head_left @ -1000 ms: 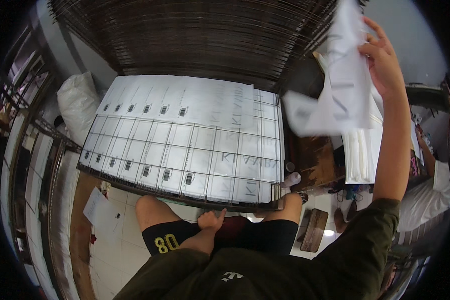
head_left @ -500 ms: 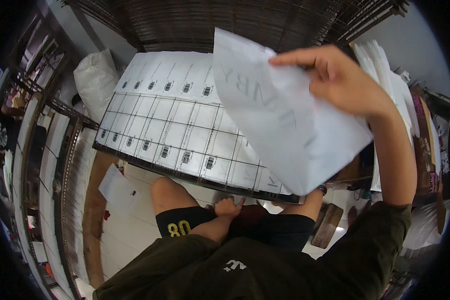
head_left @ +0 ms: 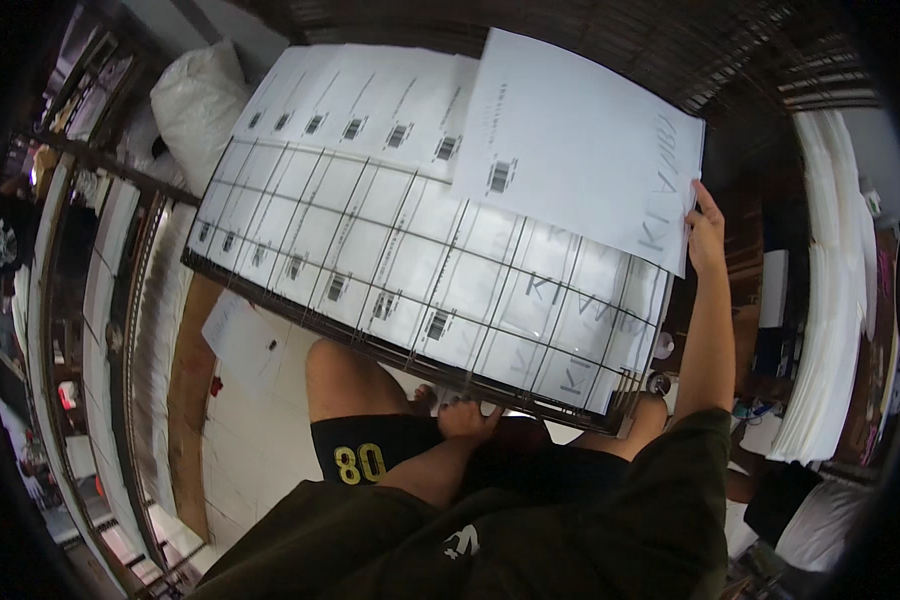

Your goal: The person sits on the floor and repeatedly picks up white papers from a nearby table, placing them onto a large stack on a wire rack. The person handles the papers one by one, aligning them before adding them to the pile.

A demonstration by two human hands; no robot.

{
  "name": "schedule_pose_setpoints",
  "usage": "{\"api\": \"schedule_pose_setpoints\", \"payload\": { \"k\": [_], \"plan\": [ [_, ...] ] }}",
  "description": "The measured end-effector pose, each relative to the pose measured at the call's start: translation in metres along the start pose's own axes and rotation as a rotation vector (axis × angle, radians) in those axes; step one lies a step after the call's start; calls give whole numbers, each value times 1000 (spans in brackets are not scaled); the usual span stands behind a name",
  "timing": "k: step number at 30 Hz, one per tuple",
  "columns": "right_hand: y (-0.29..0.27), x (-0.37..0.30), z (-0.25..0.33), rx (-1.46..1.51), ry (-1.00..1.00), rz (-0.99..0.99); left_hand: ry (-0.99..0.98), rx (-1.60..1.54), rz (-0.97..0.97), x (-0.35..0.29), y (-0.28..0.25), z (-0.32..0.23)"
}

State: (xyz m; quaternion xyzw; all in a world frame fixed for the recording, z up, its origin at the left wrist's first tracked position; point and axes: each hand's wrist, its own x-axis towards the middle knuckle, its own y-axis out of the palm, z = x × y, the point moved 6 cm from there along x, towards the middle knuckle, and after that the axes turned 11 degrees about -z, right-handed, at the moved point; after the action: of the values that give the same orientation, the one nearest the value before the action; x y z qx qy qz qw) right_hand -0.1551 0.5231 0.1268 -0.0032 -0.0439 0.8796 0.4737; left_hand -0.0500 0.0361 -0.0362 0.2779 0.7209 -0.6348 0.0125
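Observation:
A large white printed sheet (head_left: 570,130) lies across the upper right of a wire drying rack (head_left: 410,168), overlapping the sheets there. My right hand (head_left: 705,225) pinches its right edge between thumb and fingers. Printed white sheets (head_left: 355,95) in a row cover the far part of the rack. Below its wire grid more white sheets (head_left: 320,230) show, with dark marks and lettering. Down at my lap, under the rack's near edge, my left hand (head_left: 465,418) is loosely curled, with nothing visible in it.
Raised wire trays (head_left: 770,45) fill the far side. A tall stack of white sheets (head_left: 830,290) stands at right. To the left are a white sack (head_left: 200,105), shelving (head_left: 110,290) holding long white stacks, and a loose sheet (head_left: 240,340) low beside the rack.
The sheet in my right hand, bent and lifted before, now lies flatter on the rack at the upper right. My right hand has moved lower, to the sheet's edge. The left hand stays at my lap.

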Motion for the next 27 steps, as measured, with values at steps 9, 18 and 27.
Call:
{"api": "schedule_pose_setpoints", "payload": {
  "k": [9,18,27],
  "plan": [
    [11,43,-84,-86,21,-47,-23,40,235,5,6,3],
    [23,58,-85,-202,-7,-45,-16,66,261,5,4,5],
    [5,84,-119,-318,-140,-88,-8,33,235,6,0,3]
  ]
}}
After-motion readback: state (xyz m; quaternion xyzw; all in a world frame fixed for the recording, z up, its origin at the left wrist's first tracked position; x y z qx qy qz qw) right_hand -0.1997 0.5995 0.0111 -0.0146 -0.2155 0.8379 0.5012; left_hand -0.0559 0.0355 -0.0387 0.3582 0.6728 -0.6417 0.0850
